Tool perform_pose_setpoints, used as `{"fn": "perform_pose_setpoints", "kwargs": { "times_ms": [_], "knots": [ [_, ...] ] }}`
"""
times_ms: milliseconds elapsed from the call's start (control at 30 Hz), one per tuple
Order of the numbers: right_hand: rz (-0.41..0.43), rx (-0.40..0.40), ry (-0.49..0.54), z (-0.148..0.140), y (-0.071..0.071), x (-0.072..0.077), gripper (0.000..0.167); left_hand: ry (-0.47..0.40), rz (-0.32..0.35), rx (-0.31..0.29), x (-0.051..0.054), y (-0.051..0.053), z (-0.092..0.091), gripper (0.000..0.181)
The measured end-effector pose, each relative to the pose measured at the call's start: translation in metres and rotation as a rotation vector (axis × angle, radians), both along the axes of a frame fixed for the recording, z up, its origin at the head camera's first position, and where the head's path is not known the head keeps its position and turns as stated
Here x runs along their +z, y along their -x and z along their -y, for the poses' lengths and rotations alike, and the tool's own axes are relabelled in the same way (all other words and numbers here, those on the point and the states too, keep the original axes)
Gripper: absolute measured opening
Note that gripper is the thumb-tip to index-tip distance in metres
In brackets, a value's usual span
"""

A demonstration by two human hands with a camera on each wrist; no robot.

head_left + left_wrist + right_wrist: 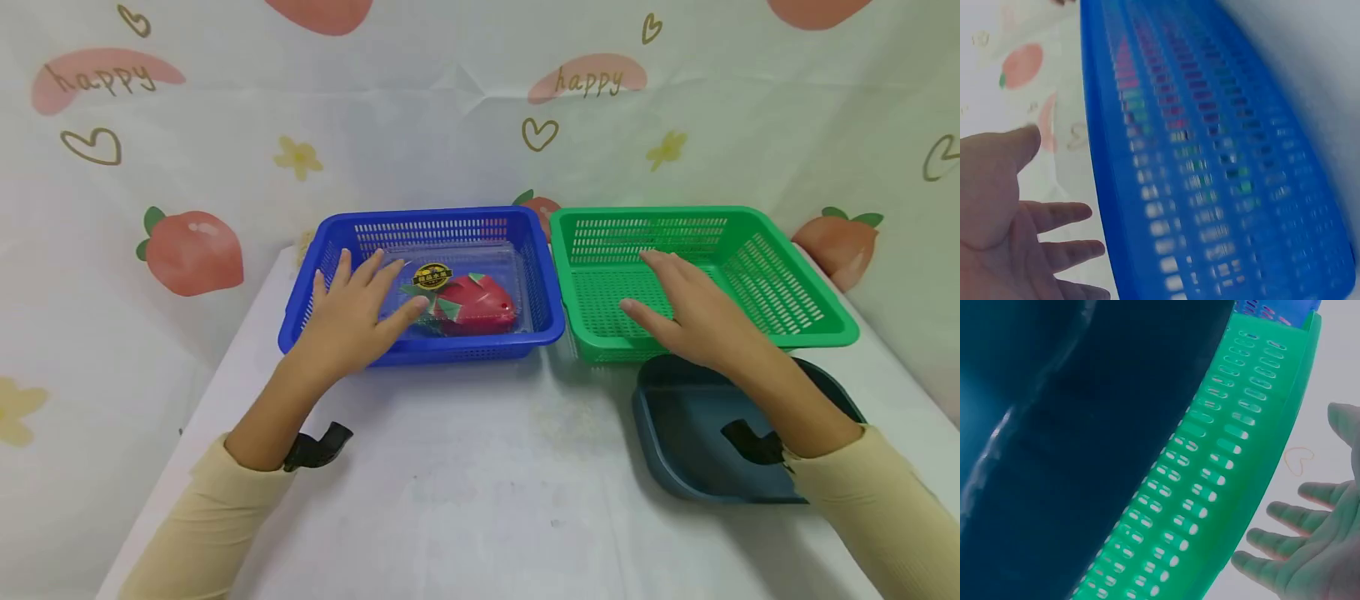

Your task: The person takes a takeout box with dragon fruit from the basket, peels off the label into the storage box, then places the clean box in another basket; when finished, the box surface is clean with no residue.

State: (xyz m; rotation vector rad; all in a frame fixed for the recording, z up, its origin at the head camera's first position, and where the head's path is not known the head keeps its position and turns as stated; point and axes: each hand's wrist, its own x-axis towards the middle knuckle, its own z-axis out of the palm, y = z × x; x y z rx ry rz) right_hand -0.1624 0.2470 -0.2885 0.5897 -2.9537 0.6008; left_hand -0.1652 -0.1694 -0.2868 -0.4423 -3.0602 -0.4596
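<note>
My left hand (351, 315) hovers with spread fingers over the front left of a blue basket (551, 321). Inside that basket lies a clear plastic box (491, 254) with a black and gold label, and a red dragon fruit with green leaf tips (480, 302) shows there; whether it lies in or under the box I cannot tell. Above the green basket (810, 337) is my right hand (697, 312), fingers stretched out and holding nothing. In the left wrist view the left hand (1016, 212) is beside the blue basket's rim; in the right wrist view the right hand (1316, 531) is near the green rim.
A dark blue-grey basin (675, 467) stands in front of the green basket, under my right forearm. The baskets sit side by side on a white-covered table (450, 500). Behind them hangs a white cloth (420, 125) printed with peaches and hearts.
</note>
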Motion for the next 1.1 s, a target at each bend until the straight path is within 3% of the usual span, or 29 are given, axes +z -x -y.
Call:
{"fn": "perform_pose_setpoints", "kwargs": {
  "times_ms": [233, 400, 500, 567, 700, 833, 1100],
  "knots": [
    [0.088, -0.012, 0.027, 0.019, 0.018, 0.007, 0.076, -0.142, -0.074, 0.087, 0.003, 0.008, 0.028, 0.069],
    [0.041, 0.002, 0.102, 0.037, 0.031, 0.009, 0.06, -0.211, -0.128, 0.239, -0.006, 0.019, 0.053, 0.062],
    [0.003, -0.001, 0.148, 0.052, 0.042, 0.01, 0.049, -0.223, -0.108, 0.348, -0.014, 0.026, 0.068, 0.065],
    [0.017, -0.015, 0.175, 0.062, 0.048, 0.01, 0.046, -0.225, -0.068, 0.388, -0.021, 0.03, 0.076, 0.069],
    [0.098, -0.053, 0.234, 0.087, 0.06, 0.011, 0.046, -0.251, 0.029, 0.415, -0.03, 0.038, 0.088, 0.074],
    [0.165, -0.087, 0.276, 0.111, 0.068, 0.014, 0.048, -0.255, 0.095, 0.423, -0.033, 0.042, 0.091, 0.073],
    [0.257, -0.041, 0.222, 0.149, 0.077, 0.014, 0.059, -0.236, 0.054, 0.399, -0.035, 0.041, 0.089, 0.067]
  ]
}}
